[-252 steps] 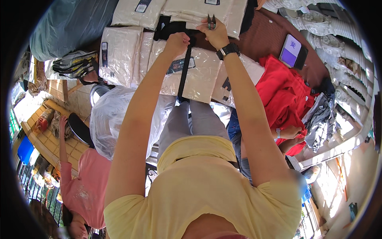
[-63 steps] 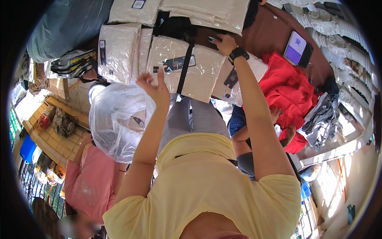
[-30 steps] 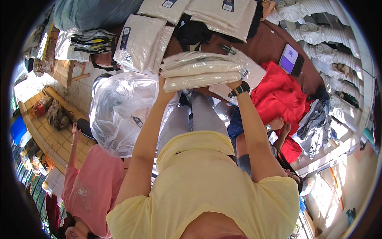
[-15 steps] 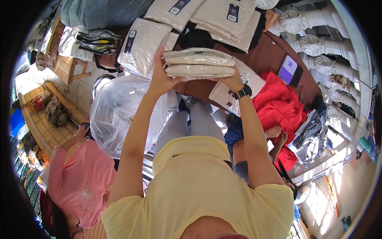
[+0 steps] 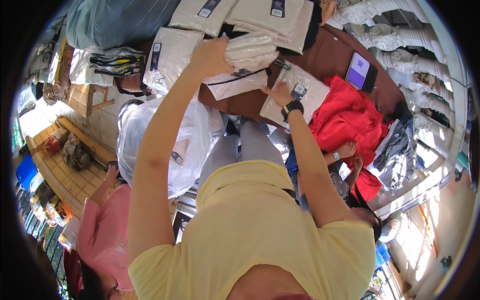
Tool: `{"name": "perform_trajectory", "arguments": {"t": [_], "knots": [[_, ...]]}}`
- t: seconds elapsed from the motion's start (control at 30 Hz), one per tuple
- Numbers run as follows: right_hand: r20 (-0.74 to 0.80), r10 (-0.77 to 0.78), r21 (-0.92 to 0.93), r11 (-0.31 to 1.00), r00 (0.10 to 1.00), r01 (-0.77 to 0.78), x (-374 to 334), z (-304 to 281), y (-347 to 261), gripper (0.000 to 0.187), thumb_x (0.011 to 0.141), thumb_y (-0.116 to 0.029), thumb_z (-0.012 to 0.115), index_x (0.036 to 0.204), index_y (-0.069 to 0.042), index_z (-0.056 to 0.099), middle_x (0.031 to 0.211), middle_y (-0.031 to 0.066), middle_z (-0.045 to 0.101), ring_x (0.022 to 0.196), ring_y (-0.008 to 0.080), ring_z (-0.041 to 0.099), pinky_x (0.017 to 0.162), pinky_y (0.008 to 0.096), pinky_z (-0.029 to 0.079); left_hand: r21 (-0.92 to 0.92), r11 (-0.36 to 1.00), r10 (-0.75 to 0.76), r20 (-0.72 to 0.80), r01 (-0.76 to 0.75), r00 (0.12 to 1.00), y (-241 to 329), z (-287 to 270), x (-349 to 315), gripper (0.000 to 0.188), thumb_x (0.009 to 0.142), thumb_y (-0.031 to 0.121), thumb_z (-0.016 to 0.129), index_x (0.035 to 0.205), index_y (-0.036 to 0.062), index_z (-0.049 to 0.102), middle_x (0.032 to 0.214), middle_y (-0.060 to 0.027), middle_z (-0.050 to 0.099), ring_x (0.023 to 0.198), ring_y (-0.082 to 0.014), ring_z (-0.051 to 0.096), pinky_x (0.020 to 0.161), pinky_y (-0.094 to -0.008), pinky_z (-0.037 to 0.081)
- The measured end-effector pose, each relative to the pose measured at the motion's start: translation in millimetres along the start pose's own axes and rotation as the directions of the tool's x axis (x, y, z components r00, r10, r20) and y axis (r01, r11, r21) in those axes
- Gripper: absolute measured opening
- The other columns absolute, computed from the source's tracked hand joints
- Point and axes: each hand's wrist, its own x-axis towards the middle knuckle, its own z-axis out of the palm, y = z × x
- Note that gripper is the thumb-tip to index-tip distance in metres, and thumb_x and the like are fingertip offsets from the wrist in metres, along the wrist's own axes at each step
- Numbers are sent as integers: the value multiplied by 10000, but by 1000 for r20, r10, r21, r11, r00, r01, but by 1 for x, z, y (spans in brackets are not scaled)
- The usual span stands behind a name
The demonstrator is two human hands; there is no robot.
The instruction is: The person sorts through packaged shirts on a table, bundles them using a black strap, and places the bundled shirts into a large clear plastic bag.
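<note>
My left hand [image 5: 211, 56] grips the left end of a small stack of cream folded garments in clear plastic bags [image 5: 251, 50], held tilted above the table. My right hand [image 5: 280, 94] is off the stack, its thumb stretched out and its fingers apart, by a single bagged cream garment [image 5: 306, 91] with a dark tag. Below the held stack, part of a pale flat package [image 5: 235, 86] with a dark edge lies on the brown tabletop [image 5: 327, 55].
More bagged cream garments [image 5: 172, 60] cover the table's far side. A large clear plastic bag [image 5: 150, 145] stands left of my legs. Red cloth [image 5: 345, 120] and a purple-and-white box [image 5: 358, 71] lie right. People sit at both sides, one in a pink top [image 5: 107, 232]. White balusters [image 5: 400, 40] line the right.
My right hand has let go of the stack and moved down toward the bagged garment at the right. The stack, now in my left hand alone, has risen and tilted.
</note>
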Motion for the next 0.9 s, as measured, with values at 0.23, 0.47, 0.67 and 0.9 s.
{"name": "perform_trajectory", "arguments": {"t": [0.23, 0.47, 0.67, 0.9], "knots": [[184, -3, 949, 261, 983, -177, 28, 108, 3, 870, 762, -661, 605, 1324, -19, 437, 1211, 125, 555, 1085, 261, 531, 991, 399, 370, -623, 723, -207, 219, 300, 953, -64, 5, 14, 753, 541, 295, 828, 1154, -52, 564, 1056, -179, 646, 964, -264, 634, 844, -356, 491], [-96, -71, 881, 458, 993, 118, 37, 41, 36, 884, 858, -685, 412, 1355, 45, 370, 1335, 166, 458, 1215, 262, 450, 1019, 336, 341, -887, -7, -219, 452, 462, 865, -68, 92, -80, 701, 694, 199, 799, 1272, -8, 461, 1161, -140, 595, 1043, -220, 587, 888, -335, 479], [98, -69, 689, 725, 993, -18, 74, 65, 55, 893, 882, -694, 302, 1382, 46, 321, 1418, 193, 363, 1297, 281, 359, 1068, 328, 270, -808, 328, -686, 151, 489, 711, -72, 200, -121, 866, 763, 499, 705, 1248, -127, 355, 1253, -305, 427, 1199, -371, 426, 998, -404, 350], [-187, 74, 414, 910, 980, 10, 106, 106, 98, 897, 870, -716, 167, 1394, -7, 334, 1415, 293, 308, 1316, 474, 172, 1108, 470, 63, -720, 504, -702, -21, 477, 711, -71, 203, -98, 826, 784, 591, 621, 1102, -153, 455, 1109, -334, 456, 1030, -450, 488, 901, -454, 398]]}}
